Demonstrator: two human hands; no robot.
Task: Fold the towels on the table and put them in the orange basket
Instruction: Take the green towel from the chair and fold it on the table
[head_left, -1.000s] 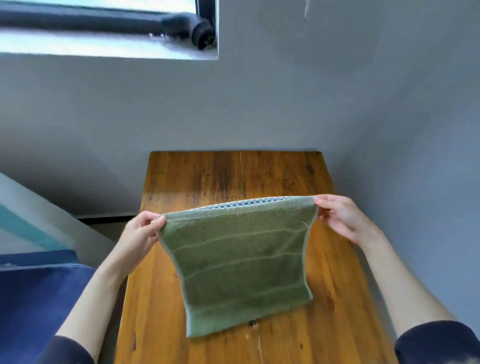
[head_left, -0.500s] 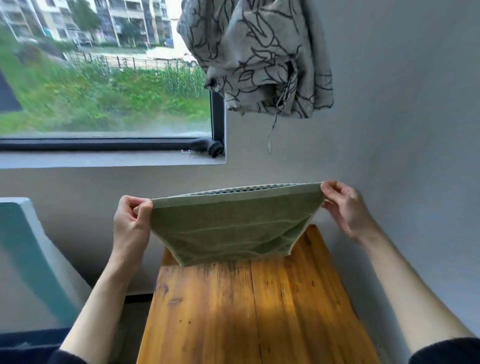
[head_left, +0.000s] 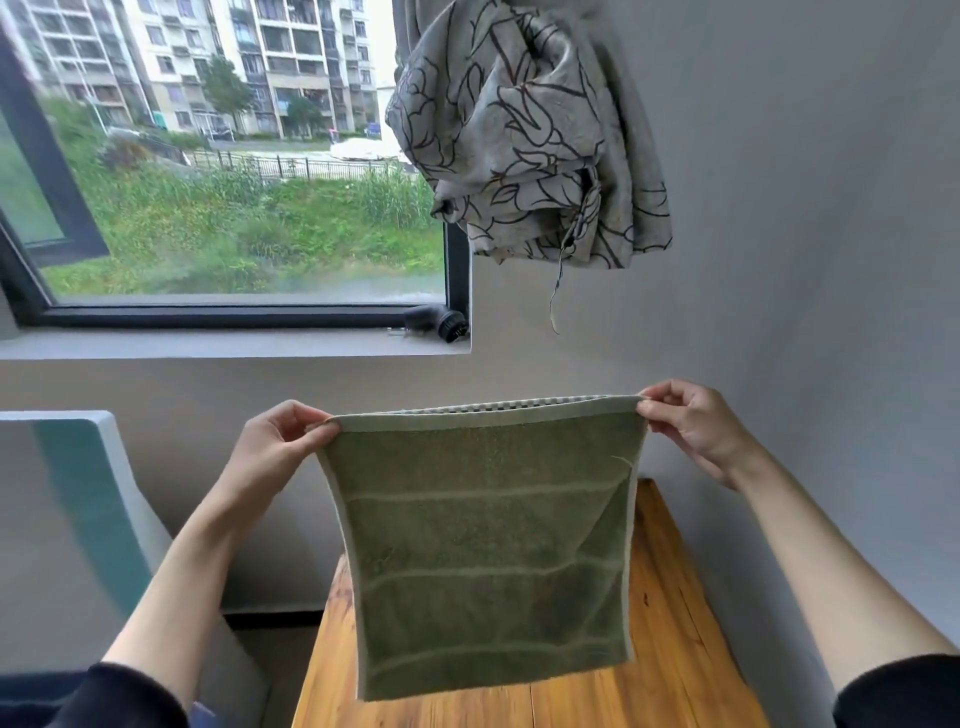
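A green towel (head_left: 488, 551), doubled over with pale stripes, hangs upright in the air above the wooden table (head_left: 670, 649). My left hand (head_left: 275, 447) pinches its top left corner. My right hand (head_left: 691, 426) pinches its top right corner. The top edge is stretched level between both hands, and the lower edge hangs free just over the tabletop. No orange basket is in view.
The table stands against a grey wall on the right. A white and teal panel (head_left: 88, 499) stands at the left. Behind are a window sill (head_left: 234, 345) with a black plug-like part (head_left: 439, 322), and a knotted patterned curtain (head_left: 524, 135) hanging above.
Both hands have lifted the towel from the table up into the air. The view has tilted upward, and the towel now hangs straight down rather than swinging forward.
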